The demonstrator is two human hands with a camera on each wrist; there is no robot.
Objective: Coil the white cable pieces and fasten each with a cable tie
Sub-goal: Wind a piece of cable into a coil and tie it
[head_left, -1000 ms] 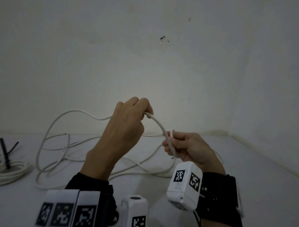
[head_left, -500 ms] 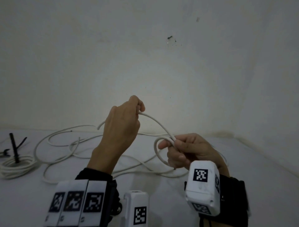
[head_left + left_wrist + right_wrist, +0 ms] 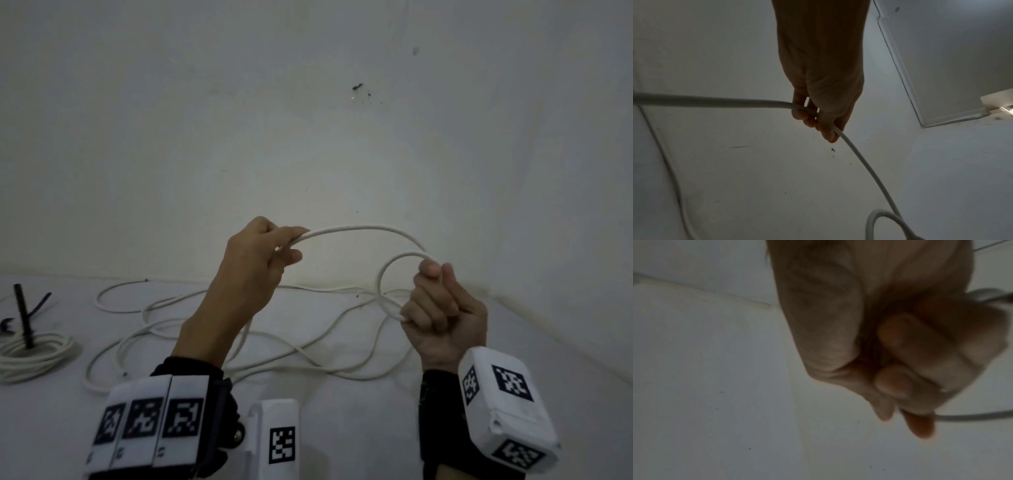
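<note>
No readable writing shows, only black-and-white square code tags (image 3: 150, 423) on the wrist units; the scene is a white surface (image 3: 376, 428) meeting a scuffed white wall (image 3: 308, 137). Above the surface, the left hand (image 3: 253, 270) pinches the cable (image 3: 359, 229), which arcs across to the right hand (image 3: 442, 315), whose fist grips one small loop. Loose cable lies behind the hands, and left of it one finished coil (image 3: 30, 356) lies beside two black ties (image 3: 24, 315)
</note>
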